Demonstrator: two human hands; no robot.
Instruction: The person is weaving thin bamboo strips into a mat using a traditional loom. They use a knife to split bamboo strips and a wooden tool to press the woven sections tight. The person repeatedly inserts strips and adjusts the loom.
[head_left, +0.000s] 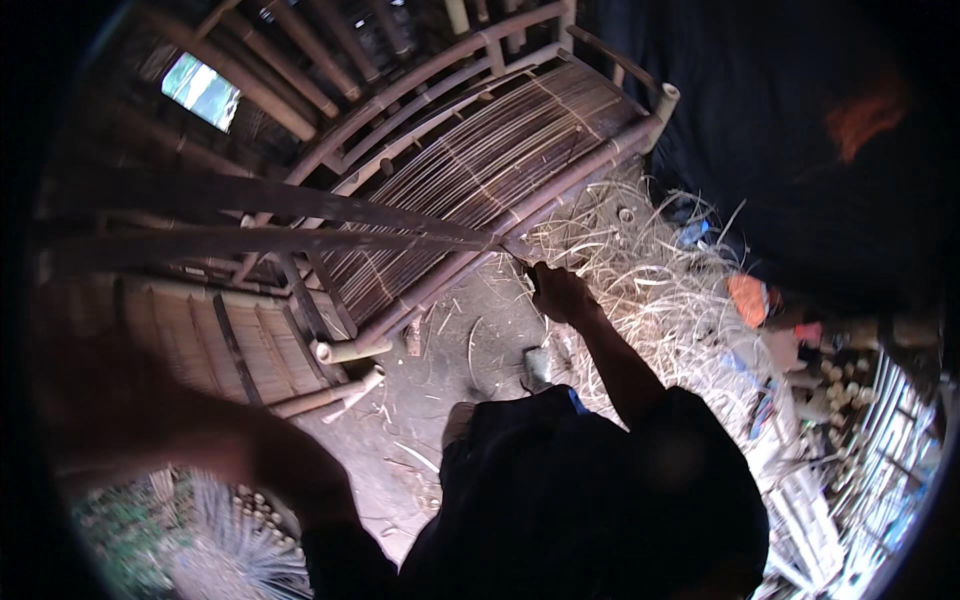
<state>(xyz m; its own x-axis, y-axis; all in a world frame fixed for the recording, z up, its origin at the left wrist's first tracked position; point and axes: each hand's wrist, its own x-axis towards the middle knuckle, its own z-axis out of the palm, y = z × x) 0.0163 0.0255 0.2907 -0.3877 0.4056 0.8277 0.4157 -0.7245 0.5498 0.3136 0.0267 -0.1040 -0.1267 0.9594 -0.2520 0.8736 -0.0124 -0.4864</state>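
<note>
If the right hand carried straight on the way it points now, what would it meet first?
Past the tool in the right hand, probably the converging end of the two dark strips, with the bamboo bench's front rail apparently behind; depth is unclear here.

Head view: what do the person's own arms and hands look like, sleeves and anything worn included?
A short dark sleeve leaves the right forearm bare, with no glove visible on the right hand. The left forearm also looks bare. The left hand is too blurred and shadowed for detail.
</note>
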